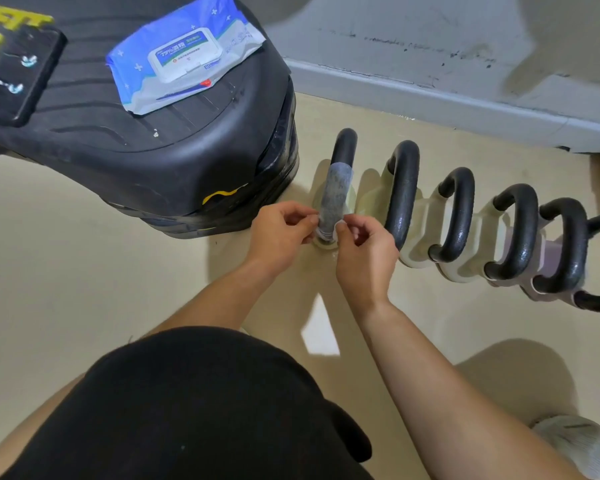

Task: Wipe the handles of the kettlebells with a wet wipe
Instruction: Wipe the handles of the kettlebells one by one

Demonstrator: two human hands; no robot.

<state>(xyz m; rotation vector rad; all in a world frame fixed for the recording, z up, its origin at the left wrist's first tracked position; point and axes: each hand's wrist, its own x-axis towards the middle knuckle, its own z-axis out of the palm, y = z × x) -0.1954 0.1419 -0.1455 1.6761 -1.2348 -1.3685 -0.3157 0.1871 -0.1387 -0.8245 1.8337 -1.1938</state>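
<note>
Pinching wipe [336, 195], both hands (L [281, 233], R [364, 251]), kettlebell handle [343, 147]

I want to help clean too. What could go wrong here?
The wet wipe is wrapped on the first kettlebell handle and pinched only at its near end by the left hand and right hand, so it might tear or slip off. The next handle stands close and could bump knuckles.

wet wipe [336, 195] draped over kettlebell handle [343, 147], both hands pinching it

Glossy black metal kettlebell handles [400, 188], damp cloth wet wipe [336, 192], matt plastic step [174, 161]
</note>
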